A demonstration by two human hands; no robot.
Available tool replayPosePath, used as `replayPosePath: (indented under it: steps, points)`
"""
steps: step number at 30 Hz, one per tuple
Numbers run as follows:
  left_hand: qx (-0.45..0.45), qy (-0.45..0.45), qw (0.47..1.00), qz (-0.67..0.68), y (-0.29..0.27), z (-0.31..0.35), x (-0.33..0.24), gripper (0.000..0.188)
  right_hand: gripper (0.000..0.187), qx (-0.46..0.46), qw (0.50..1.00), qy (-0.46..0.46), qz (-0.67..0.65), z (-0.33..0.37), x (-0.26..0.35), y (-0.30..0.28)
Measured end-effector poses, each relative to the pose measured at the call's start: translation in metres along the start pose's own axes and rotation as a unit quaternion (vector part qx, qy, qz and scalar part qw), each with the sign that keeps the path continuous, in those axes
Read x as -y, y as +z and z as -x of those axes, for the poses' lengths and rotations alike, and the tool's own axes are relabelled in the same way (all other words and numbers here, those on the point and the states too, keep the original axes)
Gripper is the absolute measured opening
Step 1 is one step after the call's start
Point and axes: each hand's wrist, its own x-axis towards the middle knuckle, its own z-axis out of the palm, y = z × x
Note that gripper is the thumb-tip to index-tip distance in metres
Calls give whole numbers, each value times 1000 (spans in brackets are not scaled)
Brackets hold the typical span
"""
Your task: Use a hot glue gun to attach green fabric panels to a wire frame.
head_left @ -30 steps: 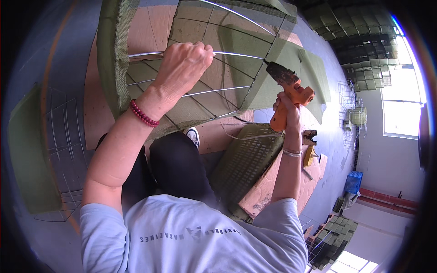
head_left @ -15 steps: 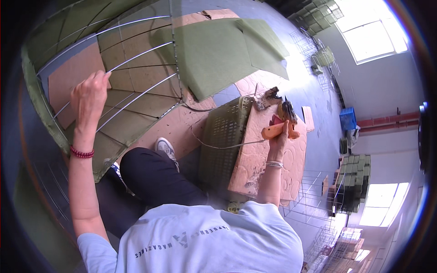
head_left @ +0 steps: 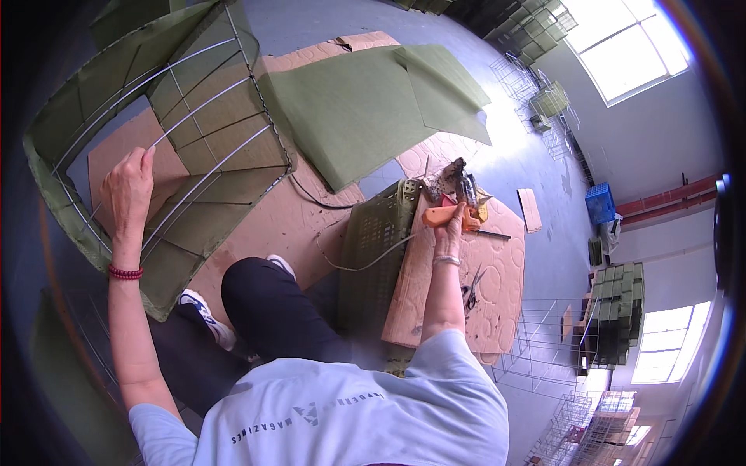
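Observation:
My left hand [head_left: 128, 190] is closed around a bare metal wire of a large wire-frame box [head_left: 221, 210] lined with green fabric. The box lies tilted at the left, its open side toward me. Over the cardboard-topped crate, my right hand [head_left: 447, 237] grips an orange hot glue gun [head_left: 439, 216] with a thin cord at its handle end. Its front end is next to a dark, glue-crusted clump [head_left: 464, 185]. Black scissors [head_left: 472, 289] lie on the cardboard sheet [head_left: 497, 311], near my right forearm.
Beneath the cardboard stands a green perforated plastic crate [head_left: 369, 256]. Green fabric sheets [head_left: 350, 109] lie over floor cardboard ahead. Along the right are a blue crate [head_left: 597, 203], stacked green boxes [head_left: 618, 311] and bare wire frames [head_left: 536, 342]. The cord crosses beside the crate.
My left hand and the box have shifted left and tilted. My right hand has drawn the glue gun leftward over the cardboard, uncovering the scissors.

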Motion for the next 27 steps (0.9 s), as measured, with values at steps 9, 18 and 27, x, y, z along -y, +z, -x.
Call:
replayPosePath:
  steps: [9,18,27]
  points:
    - [-13,-54,998,-39,-27,8,1,31,78,81,896,134,415,41,18,-3]
    - [-28,-87,996,15,-28,-21,37,32,61,81,805,-29,587,66,9,-5]
    - [104,-83,948,290,26,-76,116,42,44,128,791,-20,598,98,20,-7]
